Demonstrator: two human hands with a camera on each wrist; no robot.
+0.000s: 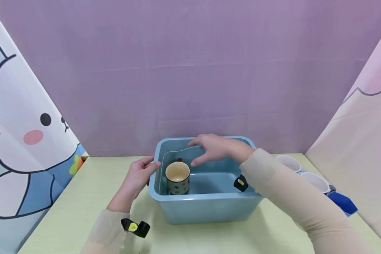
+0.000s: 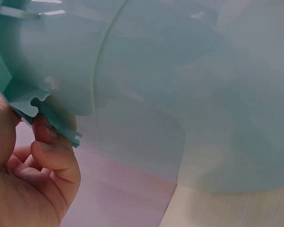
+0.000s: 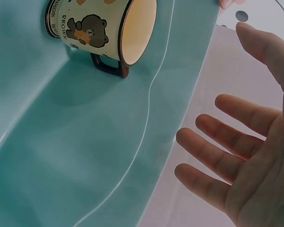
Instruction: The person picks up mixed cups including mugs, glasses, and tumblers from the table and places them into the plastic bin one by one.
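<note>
A light-blue plastic tub point(image 1: 206, 211) stands on the table against the back panel. Inside it, toward the left end, a cream mug point(image 1: 177, 187) with a dark rim stands upright. The right wrist view shows a bear print and a dark handle on this mug point(image 3: 97, 28). My left hand point(image 1: 139, 176) grips the tub's left rim, thumb on top; in the left wrist view its curled fingers point(image 2: 57, 158) sit under the edge. Over the tub, right of the mug, hovers my right hand point(image 1: 217, 148), fingers spread and holding nothing.
Two white cups point(image 1: 289, 163) point(image 1: 315, 181) are at the table's right side, partly behind my right sleeve, beside a dark-blue object point(image 1: 343, 203) of unclear kind. A purple panel point(image 1: 193, 70) rises behind the table point(image 1: 92, 190). Cartoon-printed panels point(image 1: 31, 106) flank both sides.
</note>
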